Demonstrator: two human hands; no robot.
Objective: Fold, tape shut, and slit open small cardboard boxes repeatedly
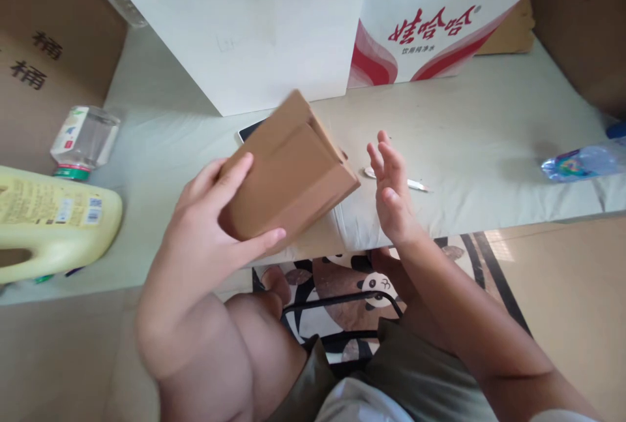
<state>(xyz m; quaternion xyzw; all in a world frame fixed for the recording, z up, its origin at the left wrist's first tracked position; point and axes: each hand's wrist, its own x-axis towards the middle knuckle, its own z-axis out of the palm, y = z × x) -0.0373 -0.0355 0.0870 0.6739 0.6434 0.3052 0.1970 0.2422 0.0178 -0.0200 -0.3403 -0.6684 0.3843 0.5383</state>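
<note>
The left hand (pixel 208 216) holds one box (pixel 288 177), the right hand (pixel 394 197) apart.

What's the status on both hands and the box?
Left hand gripping cardboard box. Right hand empty, open, off the box. Slim white item lying behind right hand.

A pale green cloth covers the flat surface (pixel 503 128); around the view's centre, it bears a yellow jug (pixel 100 236) at nine o'clock, a clear bottle with a green cap (pixel 95 138) toward ten and a plain white box (pixel 244 50) at eleven. A red-and-white carton (pixel 425 60) stands between one and two, a brown carton (pixel 581 37) at two. A slender white tool (pixel 418 185) and, farther out, a plastic bottle (pixel 591 160) lie at three.
</note>
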